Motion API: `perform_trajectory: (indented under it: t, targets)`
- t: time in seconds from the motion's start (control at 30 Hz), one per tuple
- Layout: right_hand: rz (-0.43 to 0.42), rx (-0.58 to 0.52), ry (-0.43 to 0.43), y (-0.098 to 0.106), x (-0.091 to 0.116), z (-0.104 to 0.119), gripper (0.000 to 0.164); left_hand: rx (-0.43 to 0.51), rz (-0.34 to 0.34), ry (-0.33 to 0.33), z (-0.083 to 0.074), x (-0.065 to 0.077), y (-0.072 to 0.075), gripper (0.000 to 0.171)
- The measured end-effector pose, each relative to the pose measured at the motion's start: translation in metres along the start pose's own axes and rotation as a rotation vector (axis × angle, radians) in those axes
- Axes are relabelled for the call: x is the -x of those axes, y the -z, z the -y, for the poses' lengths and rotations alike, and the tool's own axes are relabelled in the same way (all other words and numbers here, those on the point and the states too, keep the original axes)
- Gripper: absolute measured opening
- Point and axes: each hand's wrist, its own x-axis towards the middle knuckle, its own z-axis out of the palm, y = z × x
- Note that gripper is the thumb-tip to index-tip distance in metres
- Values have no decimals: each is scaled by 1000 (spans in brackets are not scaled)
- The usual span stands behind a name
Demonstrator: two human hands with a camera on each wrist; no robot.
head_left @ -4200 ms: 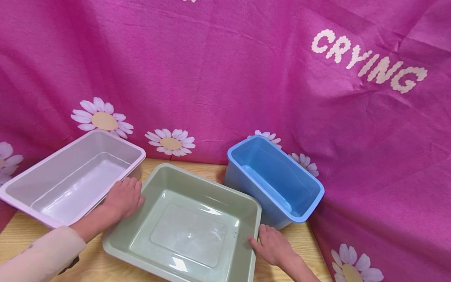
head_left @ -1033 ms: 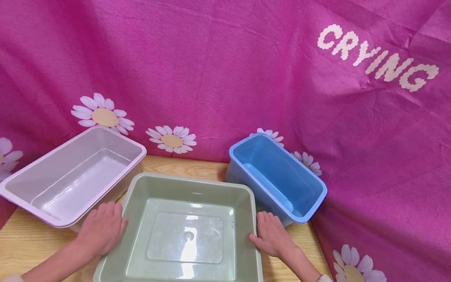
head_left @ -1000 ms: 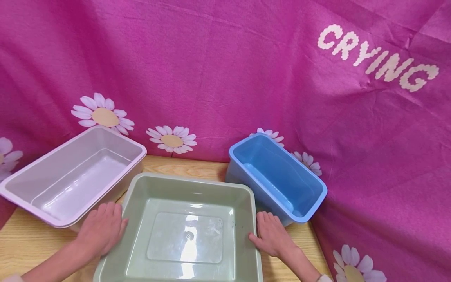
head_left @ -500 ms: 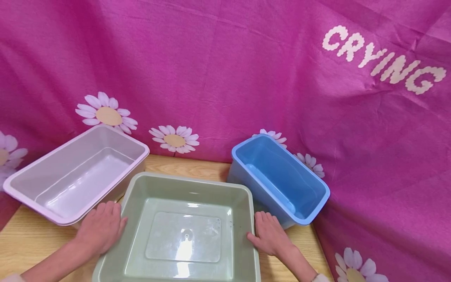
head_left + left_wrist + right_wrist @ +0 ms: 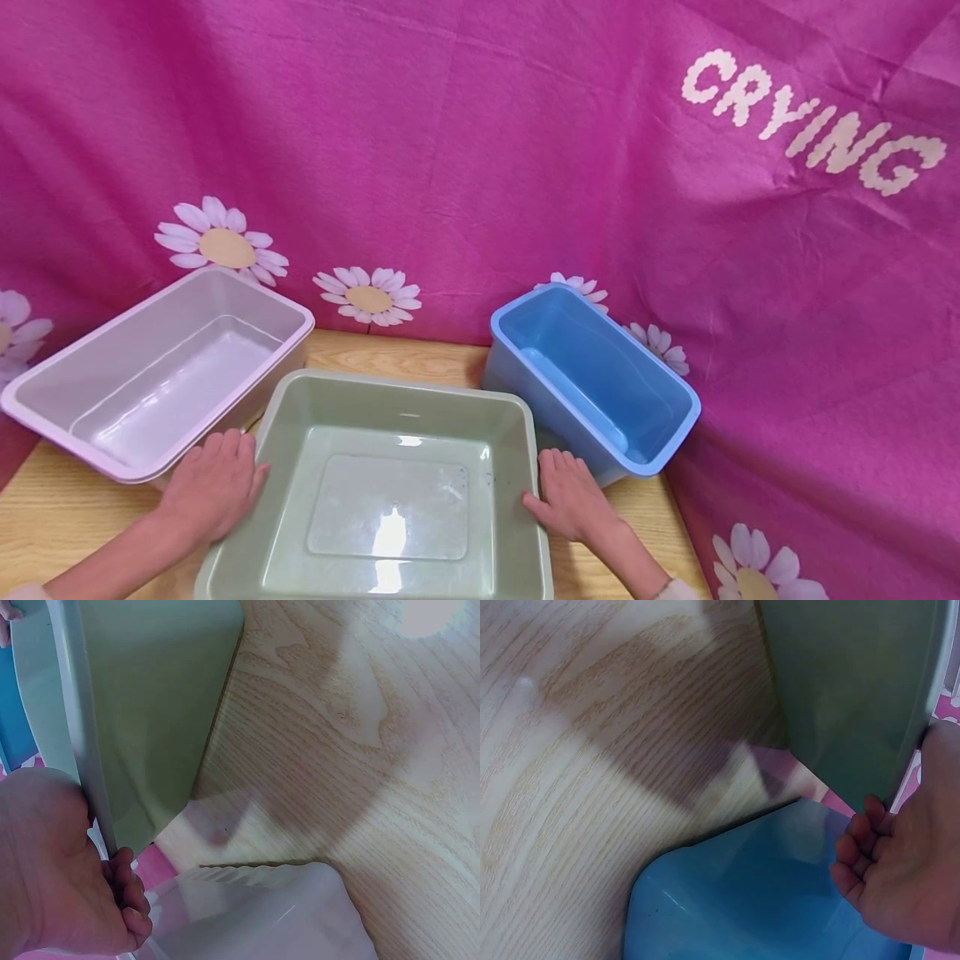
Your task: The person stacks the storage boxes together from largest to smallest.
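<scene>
In the head view a wide sage-green plastic tub (image 5: pixel 390 508) sits in the middle on the wooden table, its near edge cut off by the frame. My left hand (image 5: pixel 213 483) grips its left rim, thumb on the inner side. My right hand (image 5: pixel 572 496) holds the opposite rim the same way. The left wrist view has the left fingers (image 5: pixel 133 904) curled under the rim, beside the tub's outer wall (image 5: pixel 150 712). Curled right fingers (image 5: pixel 861 844) show at the rim in the right wrist view. Nothing is seen inside the tub.
A lilac tub (image 5: pixel 172 367) stands at the left, close to my left hand. A deep blue tub (image 5: pixel 592 383) is at the back right, close to the green tub and my right hand. Pink cloth (image 5: pixel 465 167) with daisies hangs behind the wooden table (image 5: pixel 397 356).
Since the oldest frame, the green tub has turned from slanted to nearly square. My left hand has come nearer along its rim side. Over the last second it shifts only slightly left.
</scene>
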Motion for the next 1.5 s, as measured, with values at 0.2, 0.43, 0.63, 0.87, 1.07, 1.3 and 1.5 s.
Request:
perform_trajectory:
  t: [0.2, 0.43, 0.63, 0.87, 1.07, 1.3, 1.5]
  targets:
    - [12, 4, -7, 2, 0, 1, 33, 1, -16, -6, 1, -1, -2, 35]
    - [9, 4, -4, 2, -1, 0, 34, -11, -11, -6, 2, -2, -1, 36]
    - [18, -6, -12, 4, 0, 3, 34, -24, -33, -25, 4, 0, -2, 39]
    - [57, -42, -45, 9, 1, 6, 38, -9, -70, -23, 3, 0, -3, 41]
    - [121, -98, -120, 16, 1, 8, 44, 59, -87, 4, 0, -3, -4, 42]
    - [130, -115, -167, 21, 1, 12, 40, 56, -243, -35, -4, -12, -2, 44]
    - [89, -76, -161, 23, 1, 13, 33, 67, -216, -47, -6, -24, 6, 42]
